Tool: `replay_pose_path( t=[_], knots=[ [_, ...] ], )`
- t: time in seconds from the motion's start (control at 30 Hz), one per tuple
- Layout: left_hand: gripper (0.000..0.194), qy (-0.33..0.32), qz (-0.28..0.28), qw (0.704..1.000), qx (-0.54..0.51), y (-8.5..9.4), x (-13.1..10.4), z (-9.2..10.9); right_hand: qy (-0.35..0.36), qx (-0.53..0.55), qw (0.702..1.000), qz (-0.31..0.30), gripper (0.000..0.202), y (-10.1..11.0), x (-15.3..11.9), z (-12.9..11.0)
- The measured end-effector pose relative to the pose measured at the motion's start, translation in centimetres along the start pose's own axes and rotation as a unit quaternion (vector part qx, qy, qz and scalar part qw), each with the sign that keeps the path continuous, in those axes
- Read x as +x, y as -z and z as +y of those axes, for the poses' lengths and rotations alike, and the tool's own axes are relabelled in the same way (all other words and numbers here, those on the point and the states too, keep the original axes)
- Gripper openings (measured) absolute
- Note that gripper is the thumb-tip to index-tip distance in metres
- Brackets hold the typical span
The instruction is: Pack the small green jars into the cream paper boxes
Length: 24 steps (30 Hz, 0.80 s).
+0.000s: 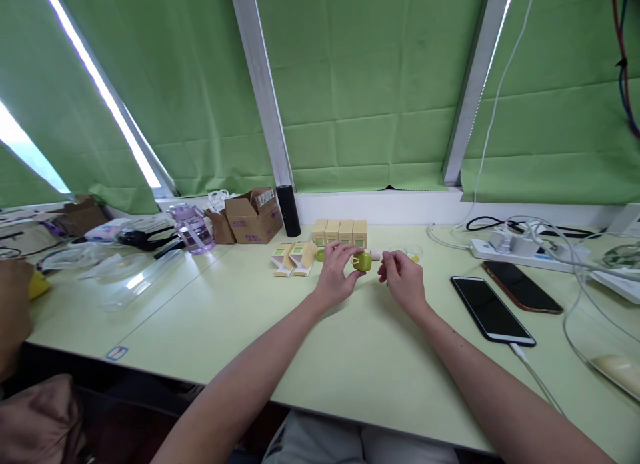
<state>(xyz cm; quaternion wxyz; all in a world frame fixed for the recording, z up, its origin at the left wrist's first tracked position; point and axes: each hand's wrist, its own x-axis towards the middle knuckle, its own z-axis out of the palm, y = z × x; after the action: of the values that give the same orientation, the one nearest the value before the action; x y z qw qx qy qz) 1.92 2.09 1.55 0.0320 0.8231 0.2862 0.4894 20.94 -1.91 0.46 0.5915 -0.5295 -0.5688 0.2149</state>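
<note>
Green cup-shaped piece (362, 262) just below and right of frame center, pinched in the left hand (336, 274).
Farther right, the right hand (404, 279) has its fingertips drawn together; I cannot tell whether they grip anything. Beige boxes (345, 233) stand higher up.

Yellow-green piece (363, 262); pale-yellow boxes (345, 231); green blinds (370, 84).

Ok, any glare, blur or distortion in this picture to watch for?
Head view: daylight blows out white beside the green fabric blinds; head view: glare streaks the long clear plastic box; head view: grey window posts splay apart upward, probably wide-lens distortion; head view: the small yellow-green piece in the left hand shows little fine detail.
</note>
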Motion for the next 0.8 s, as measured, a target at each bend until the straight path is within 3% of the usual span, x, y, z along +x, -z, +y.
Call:
replay_pose_path(
  t=[0.17,0.27,0.4,0.6,0.8],
  knots=[
    [0.046,0.108,0.037,0.992,-0.060,0.1,0.1,-0.6,0.031,-0.179,0.981,0.062,0.032,0.4,0.9,1.8],
    [0.049,0.176,0.047,0.978,-0.097,0.0,0.1,-0.9,0.064,-0.252,0.964,0.063,0.017,0.3,1.4,2.9],
    [0.050,0.227,0.057,0.963,-0.132,0.1,0.4,-1.2,0.124,-0.361,0.924,0.034,0.022,0.1,2.2,4.2],
    [0.051,0.252,0.056,0.947,-0.193,0.2,0.6,-1.8,0.160,-0.472,0.867,-0.011,0.032,-0.8,3.7,4.7],
    [0.054,0.261,0.047,0.932,-0.246,-0.3,0.4,-2.4,0.167,-0.521,0.836,-0.043,0.035,-2.2,5.5,4.5]
  ],
)
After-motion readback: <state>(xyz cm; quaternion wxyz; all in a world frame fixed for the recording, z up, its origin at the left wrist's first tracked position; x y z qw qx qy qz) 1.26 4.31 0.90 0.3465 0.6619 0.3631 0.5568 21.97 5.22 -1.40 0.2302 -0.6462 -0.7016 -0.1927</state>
